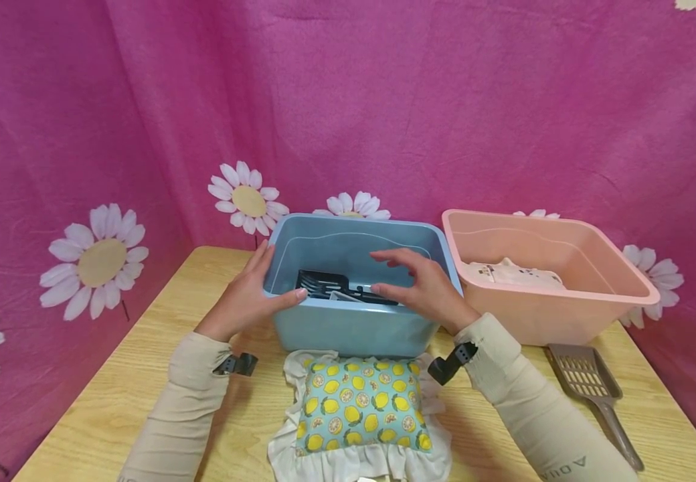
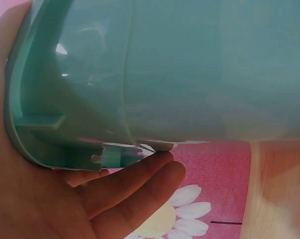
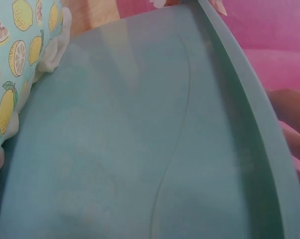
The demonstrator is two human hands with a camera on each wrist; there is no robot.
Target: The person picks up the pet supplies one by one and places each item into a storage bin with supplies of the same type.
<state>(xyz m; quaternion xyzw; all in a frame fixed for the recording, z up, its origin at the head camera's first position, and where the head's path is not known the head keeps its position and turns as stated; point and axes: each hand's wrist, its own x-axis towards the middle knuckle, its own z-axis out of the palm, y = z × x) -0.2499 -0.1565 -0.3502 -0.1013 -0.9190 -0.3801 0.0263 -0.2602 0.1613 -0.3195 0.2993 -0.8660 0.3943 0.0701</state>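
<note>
A blue plastic bin (image 1: pixel 354 328) stands in the middle of the table. Inside it lie black slotted utensils (image 1: pixel 324 281) and something pale and flat, partly hidden by the front rim. My left hand (image 1: pixel 248 298) rests against the bin's front left corner, its fingers along the outside and its thumb over the front rim. In the left wrist view, the fingers (image 2: pixel 135 194) stretch fairly straight beside the bin wall. Over the bin's right part hovers my right hand (image 1: pixel 426 288), fingers spread apart from the thumb, holding nothing.
A lemon-print cushion (image 1: pixel 360 405) with white ruffles lies in front of the blue bin. To the right stands a pink bin (image 1: pixel 535 314) containing a white printed cloth item (image 1: pixel 510 273). A brown slotted litter scoop (image 1: pixel 589 378) lies at the table's right side. Pink floral fabric hangs behind.
</note>
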